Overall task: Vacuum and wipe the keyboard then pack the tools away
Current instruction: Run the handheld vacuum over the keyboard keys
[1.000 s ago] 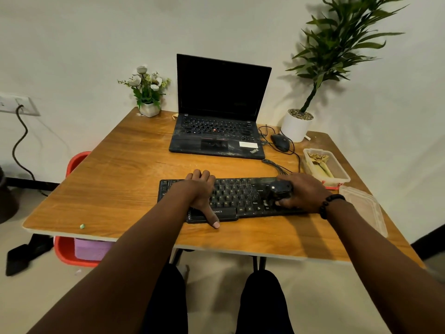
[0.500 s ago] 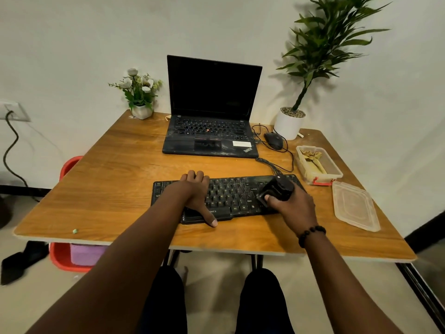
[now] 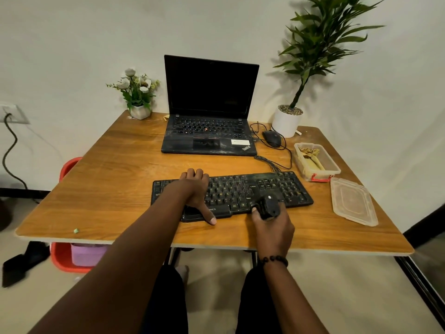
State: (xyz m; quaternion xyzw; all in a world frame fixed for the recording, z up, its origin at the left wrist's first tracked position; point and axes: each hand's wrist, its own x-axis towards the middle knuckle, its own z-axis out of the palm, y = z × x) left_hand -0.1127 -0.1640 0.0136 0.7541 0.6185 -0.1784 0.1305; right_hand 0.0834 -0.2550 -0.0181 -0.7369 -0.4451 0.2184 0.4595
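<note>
Head view: the black keyboard [image 3: 232, 195] lies near the counter's [image 3: 101, 179] front edge. The left hand [image 3: 195, 191] rests flat, fingers spread, on its left half. The right hand [image 3: 273, 224] is closed around a small black vacuum [image 3: 268, 207] touching the keyboard's front edge. An open container [image 3: 316, 161] and its lid [image 3: 352, 204] sit by the right edge.

arms: bare, no sleeves | right wrist: black beaded bracelet [image 3: 275, 260] — 5 o'clock | legs: black trousers [image 3: 166, 302] — 6 o'clock
</note>
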